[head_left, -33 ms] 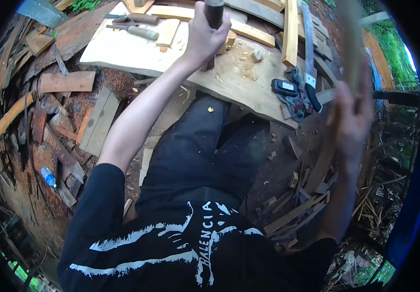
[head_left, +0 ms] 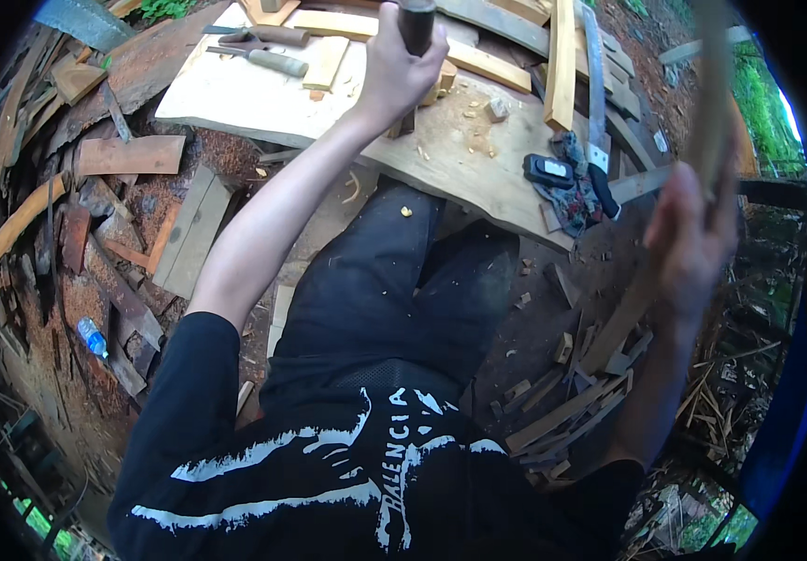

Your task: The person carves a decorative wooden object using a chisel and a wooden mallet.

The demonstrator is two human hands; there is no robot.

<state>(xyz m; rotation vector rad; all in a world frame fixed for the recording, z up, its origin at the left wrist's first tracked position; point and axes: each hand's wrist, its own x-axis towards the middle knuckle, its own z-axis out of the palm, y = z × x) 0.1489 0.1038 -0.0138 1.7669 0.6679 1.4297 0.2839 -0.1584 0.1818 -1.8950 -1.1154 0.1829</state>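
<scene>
My left hand [head_left: 402, 70] is closed around the dark, upright handle of a chisel [head_left: 416, 26] over the bench slab [head_left: 244, 98]. The blade is out of sight behind the hand. Just below the fist, a piece of wood [head_left: 403, 124] lies partly covered. Out to the right, my right hand [head_left: 689, 238] is raised and grips a long wooden stick [head_left: 712, 93], smeared by motion. The stick's upper end runs out of view. Wood chips and a small wood block [head_left: 496, 109] lie on the slab to the right of the left hand.
Two wooden-handled tools [head_left: 277, 63] lie at the slab's left. At its right are a saw [head_left: 597, 122], a small black device [head_left: 547, 169] and a crumpled cloth [head_left: 569, 210]. Offcuts [head_left: 562, 421] litter the ground, with a plastic bottle [head_left: 92, 338] at far left.
My right hand has swung a little farther right and outward with the wooden stick. My left hand stays almost in place on the chisel.
</scene>
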